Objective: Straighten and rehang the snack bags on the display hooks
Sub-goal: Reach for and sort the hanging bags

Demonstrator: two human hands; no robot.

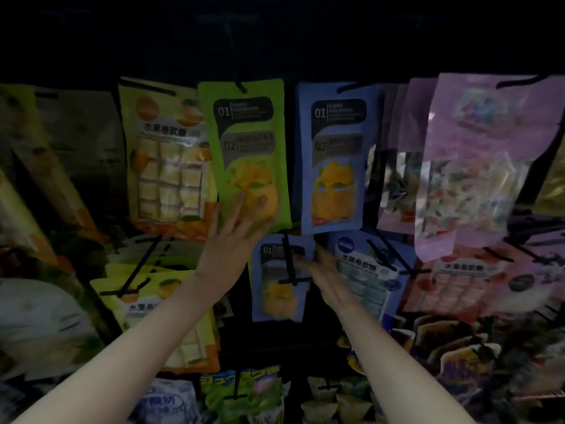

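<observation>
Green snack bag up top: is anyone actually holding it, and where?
Not gripped: the left hand presses straight fingers flat on the green bag's lower front.

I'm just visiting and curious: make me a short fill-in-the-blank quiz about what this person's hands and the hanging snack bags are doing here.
1. The left hand presses its straight fingers on the bright ____ snack bag.
2. Right beside that bag hangs a tall ____ snack bag showing the same yellow fruit.
3. The right hand reaches toward the small blue snack bag one row ____.

Missing words: green; blue; lower
</observation>
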